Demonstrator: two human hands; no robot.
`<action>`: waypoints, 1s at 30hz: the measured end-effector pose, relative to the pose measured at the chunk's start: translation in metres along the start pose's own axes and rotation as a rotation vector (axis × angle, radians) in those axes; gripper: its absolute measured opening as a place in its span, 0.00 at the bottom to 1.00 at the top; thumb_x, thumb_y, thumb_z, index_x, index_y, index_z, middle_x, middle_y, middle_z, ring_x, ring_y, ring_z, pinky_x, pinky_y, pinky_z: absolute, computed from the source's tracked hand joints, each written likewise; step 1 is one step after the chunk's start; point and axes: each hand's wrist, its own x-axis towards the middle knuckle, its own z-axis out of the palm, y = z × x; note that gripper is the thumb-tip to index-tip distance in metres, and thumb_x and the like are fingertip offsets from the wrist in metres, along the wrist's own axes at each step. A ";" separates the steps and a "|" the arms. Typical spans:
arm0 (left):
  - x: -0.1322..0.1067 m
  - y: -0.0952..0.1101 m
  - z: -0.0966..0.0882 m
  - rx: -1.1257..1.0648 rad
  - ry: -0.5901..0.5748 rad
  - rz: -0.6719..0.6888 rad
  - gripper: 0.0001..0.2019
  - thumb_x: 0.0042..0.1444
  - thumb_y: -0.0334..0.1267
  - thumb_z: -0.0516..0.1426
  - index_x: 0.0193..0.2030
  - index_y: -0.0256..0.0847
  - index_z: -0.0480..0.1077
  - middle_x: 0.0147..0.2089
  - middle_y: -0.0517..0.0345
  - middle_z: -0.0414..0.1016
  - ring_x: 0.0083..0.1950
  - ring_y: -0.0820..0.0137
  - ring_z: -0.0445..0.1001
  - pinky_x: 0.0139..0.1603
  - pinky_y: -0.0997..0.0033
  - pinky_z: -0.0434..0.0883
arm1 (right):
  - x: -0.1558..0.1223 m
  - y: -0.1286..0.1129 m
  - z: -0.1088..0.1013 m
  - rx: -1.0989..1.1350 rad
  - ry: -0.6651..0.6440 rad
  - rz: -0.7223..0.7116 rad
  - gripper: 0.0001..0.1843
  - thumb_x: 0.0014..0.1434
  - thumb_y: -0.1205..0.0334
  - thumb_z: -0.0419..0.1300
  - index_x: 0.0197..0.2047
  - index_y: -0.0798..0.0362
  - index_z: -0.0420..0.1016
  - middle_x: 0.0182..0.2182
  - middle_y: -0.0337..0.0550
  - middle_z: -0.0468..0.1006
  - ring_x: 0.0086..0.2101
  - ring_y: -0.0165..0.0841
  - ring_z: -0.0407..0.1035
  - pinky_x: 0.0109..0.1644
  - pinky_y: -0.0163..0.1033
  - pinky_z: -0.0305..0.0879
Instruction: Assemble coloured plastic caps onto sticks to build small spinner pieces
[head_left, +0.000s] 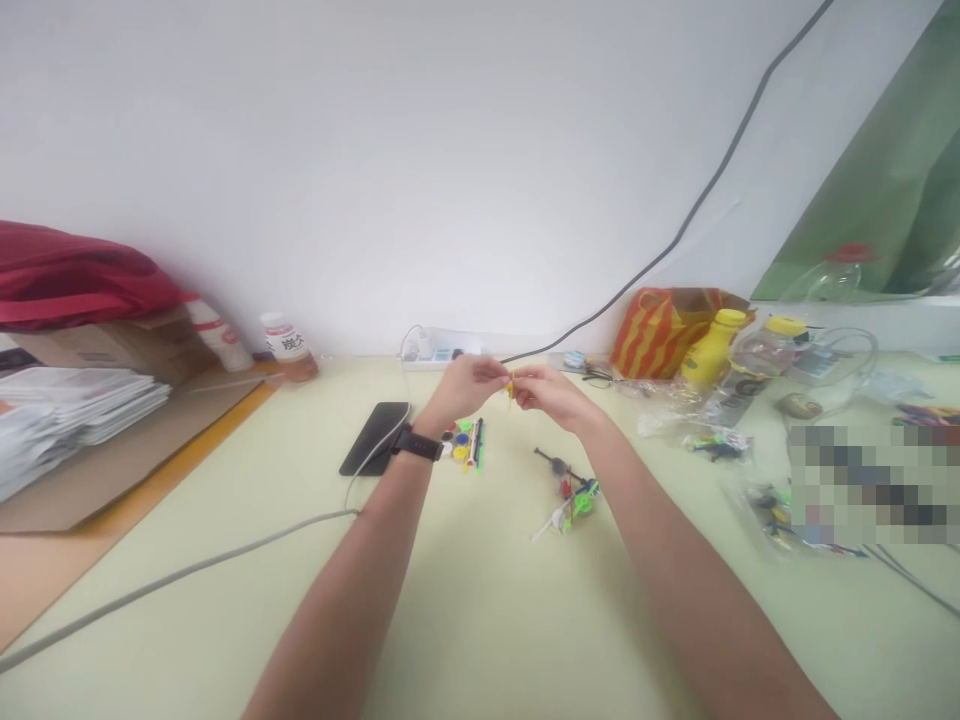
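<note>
My left hand (471, 388) and my right hand (551, 392) meet above the far middle of the table, fingertips pinched from both sides on a small yellow plastic piece (511, 388). Its exact kind is mostly hidden by the fingers. Below my left hand lie small round coloured pieces (460, 452) beside a row of thin coloured sticks (475, 445). Nearer my right forearm sits a loose group of coloured plastic parts (577, 495), with green, white, red and dark discs on thin rods. A black watch (417, 443) is on my left wrist.
A black phone (373, 438) with a white cable lies left of my wrist. Along the wall stand a power strip (435, 350), a drink bottle (290, 347), a striped bag (652, 330) and a yellow bottle (712, 348). Plastic bags of parts (776, 515) lie at right.
</note>
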 end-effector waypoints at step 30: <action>-0.014 -0.049 0.022 0.387 -0.280 0.050 0.08 0.43 0.40 0.69 0.31 0.40 0.81 0.33 0.56 0.80 0.37 0.63 0.78 0.37 0.68 0.71 | -0.011 0.009 -0.037 -1.106 -0.076 0.249 0.13 0.47 0.57 0.71 0.35 0.54 0.79 0.39 0.50 0.82 0.39 0.42 0.74 0.39 0.39 0.63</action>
